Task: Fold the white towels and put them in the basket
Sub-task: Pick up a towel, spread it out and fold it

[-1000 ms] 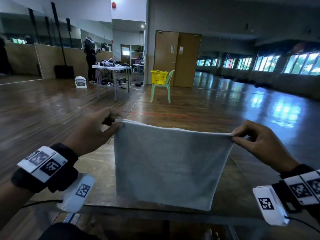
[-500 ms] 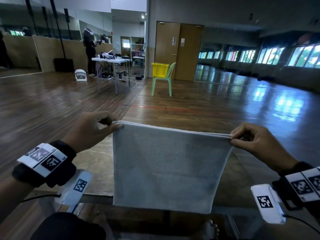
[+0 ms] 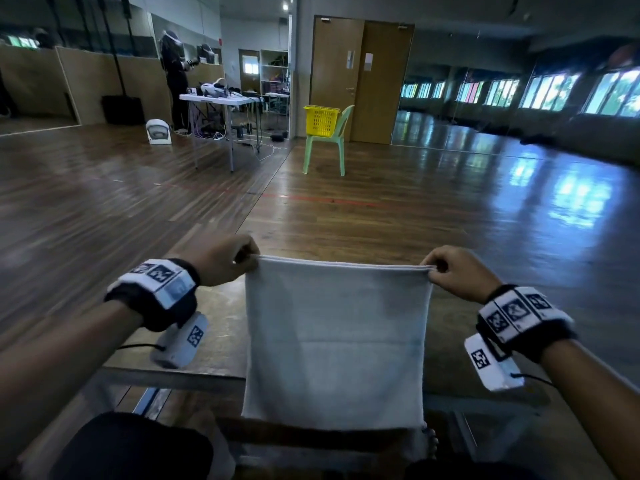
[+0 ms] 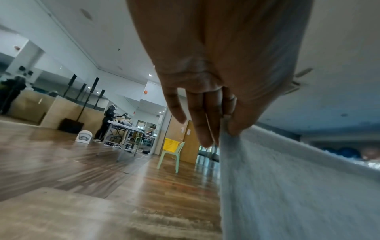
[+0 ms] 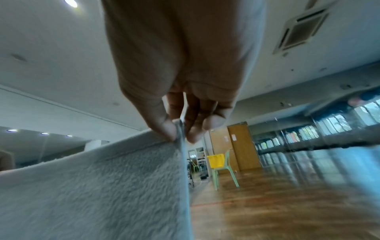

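Note:
A white towel (image 3: pixel 336 344) hangs doubled in front of me, its top edge stretched level between both hands. My left hand (image 3: pixel 242 259) pinches the top left corner; in the left wrist view the left hand (image 4: pixel 223 129) has thumb and fingers closed on the towel (image 4: pixel 287 186). My right hand (image 3: pixel 434 270) pinches the top right corner, and the right wrist view shows the right hand (image 5: pixel 179 134) gripping the towel (image 5: pixel 92 186) at its edge. The yellow basket (image 3: pixel 321 120) sits far off on a green chair (image 3: pixel 327 143), also seen as the basket (image 4: pixel 170 144) and the basket (image 5: pixel 216 161).
A low wooden table (image 3: pixel 225 306) lies under the hanging towel. Open wooden floor (image 3: pixel 381 209) stretches to the chair. A white folding table (image 3: pixel 221 98) with gear and a standing person (image 3: pixel 175 77) are at the back left, brown doors (image 3: pixel 360 77) behind the chair.
Both hands have come closer together and stretched out farther from me, keeping their pinch on the towel's top corners. The towel now hangs narrower and taut, and the view has tilted down a little.

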Demonstrator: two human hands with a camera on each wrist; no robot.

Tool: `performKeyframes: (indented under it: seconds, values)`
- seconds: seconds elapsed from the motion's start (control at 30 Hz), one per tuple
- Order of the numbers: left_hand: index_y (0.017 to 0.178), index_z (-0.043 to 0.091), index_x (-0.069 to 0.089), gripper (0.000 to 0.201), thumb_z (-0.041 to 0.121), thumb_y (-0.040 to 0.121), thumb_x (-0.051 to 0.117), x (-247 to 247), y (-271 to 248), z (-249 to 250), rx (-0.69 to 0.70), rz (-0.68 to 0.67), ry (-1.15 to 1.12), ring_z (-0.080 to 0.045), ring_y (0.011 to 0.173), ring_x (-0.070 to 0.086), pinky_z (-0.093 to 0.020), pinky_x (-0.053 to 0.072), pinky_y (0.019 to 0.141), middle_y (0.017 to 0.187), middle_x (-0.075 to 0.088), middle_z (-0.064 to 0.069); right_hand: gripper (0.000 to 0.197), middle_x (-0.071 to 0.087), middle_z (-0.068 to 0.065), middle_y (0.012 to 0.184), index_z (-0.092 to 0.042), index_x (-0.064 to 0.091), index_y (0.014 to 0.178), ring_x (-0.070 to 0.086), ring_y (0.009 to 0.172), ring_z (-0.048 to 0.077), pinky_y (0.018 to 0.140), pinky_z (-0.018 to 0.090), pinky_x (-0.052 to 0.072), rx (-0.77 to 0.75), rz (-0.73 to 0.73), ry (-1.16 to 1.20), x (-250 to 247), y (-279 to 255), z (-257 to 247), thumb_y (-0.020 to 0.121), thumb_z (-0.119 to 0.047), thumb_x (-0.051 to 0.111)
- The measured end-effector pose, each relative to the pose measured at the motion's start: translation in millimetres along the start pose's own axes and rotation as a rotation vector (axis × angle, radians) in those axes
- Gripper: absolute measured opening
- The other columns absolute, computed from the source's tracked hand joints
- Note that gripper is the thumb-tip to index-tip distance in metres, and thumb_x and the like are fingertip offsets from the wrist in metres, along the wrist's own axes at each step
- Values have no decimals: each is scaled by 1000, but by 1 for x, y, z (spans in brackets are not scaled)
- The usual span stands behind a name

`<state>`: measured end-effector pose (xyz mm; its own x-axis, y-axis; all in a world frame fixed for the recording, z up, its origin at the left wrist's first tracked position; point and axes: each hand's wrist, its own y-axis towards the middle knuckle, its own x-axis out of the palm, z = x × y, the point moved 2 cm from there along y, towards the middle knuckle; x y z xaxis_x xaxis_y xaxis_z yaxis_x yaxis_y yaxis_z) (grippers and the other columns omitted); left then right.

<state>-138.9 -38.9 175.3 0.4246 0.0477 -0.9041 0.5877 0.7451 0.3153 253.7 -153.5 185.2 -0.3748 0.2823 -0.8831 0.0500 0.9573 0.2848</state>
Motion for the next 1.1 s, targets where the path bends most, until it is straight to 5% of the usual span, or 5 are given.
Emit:
performKeyframes:
  seconds: [0.23, 0.47, 0.87, 1.0, 1.1]
  values:
    - [96, 14, 61, 10, 15, 86, 59, 38, 6, -6, -76, 274, 52, -26, 82, 64, -36, 46, 78, 88, 68, -4, 22, 55, -3, 80, -15, 71, 81, 56, 73, 18, 69, 32, 47, -27, 319, 40, 50, 17, 28, 73, 3, 60]
    - [97, 22, 63, 10, 23, 88, 58, 125, -38, -32, -86, -69, 72, -19, 92, 63, -34, 47, 81, 99, 66, 4, 19, 67, 10, 81, -9, 73, 75, 62, 79, 29, 74, 37, 47, -61, 42, 65, 129, -22, 60, 69, 8, 71]
    - [110, 16, 49, 16, 22, 95, 44, 196, -48, -43, -285, -480, 63, -30, 90, 57, -33, 38, 71, 108, 62, -9, 15, 59, -7, 128, -30, 56, 94, 48, 122, 15, 102, 34, 30, 49, -422, -142, 194, -48, 86, 84, -19, 57]
    - [103, 14, 49, 16, 27, 96, 46, 179, -41, -38, -251, -585, 33, -23, 84, 53, -29, 35, 67, 99, 61, -7, 11, 59, -6, 93, -34, 53, 81, 49, 101, 14, 84, 24, 14, 126, -466, -165, 182, -40, 75, 82, -23, 56]
    - [89, 17, 46, 10, 24, 94, 48, 170, -38, -42, -288, -675, -51, -15, 76, 45, -21, 32, 59, 85, 52, 3, 15, 58, -6, 77, -30, 54, 72, 46, 90, 11, 88, 25, 14, 201, -500, -53, 178, -42, 71, 83, -21, 56]
